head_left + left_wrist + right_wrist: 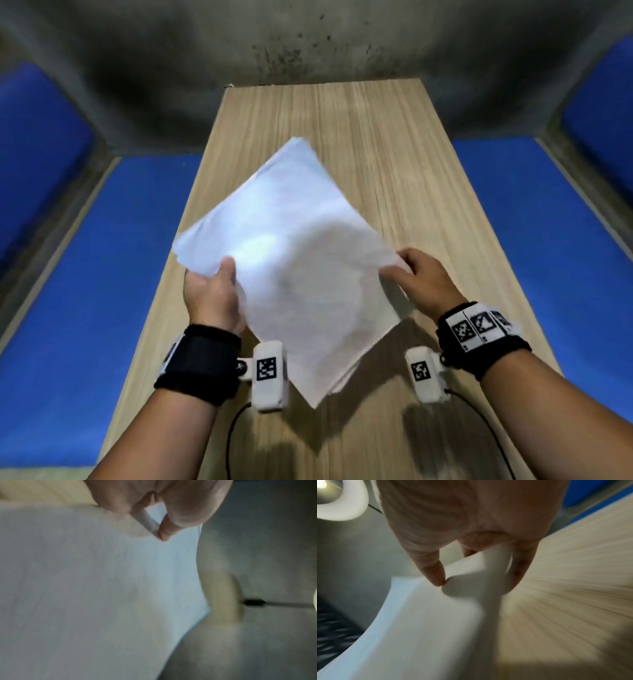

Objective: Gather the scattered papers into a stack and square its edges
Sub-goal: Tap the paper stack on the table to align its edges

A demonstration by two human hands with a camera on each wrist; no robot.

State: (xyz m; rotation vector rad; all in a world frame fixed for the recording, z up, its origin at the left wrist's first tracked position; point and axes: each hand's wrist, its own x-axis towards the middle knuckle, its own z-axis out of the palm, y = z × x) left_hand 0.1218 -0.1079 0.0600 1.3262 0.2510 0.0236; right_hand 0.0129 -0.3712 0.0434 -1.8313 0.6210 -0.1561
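Observation:
A stack of white papers (291,260) is held up off the wooden table (394,144), turned like a diamond with one corner pointing down toward me. My left hand (214,294) grips its left edge, thumb on top. My right hand (419,277) pinches the right corner. In the left wrist view the thumb and a finger of my left hand (159,532) pinch the papers (96,595). In the right wrist view my right hand (471,577) curls round the bent edge of the papers (423,622). The sheet edges at the bottom corner look slightly uneven.
The narrow wooden table runs away from me to a grey wall (308,44). Blue flooring (102,291) lies on both sides. Black cables (233,431) trail from the wrist cameras over the table's near end.

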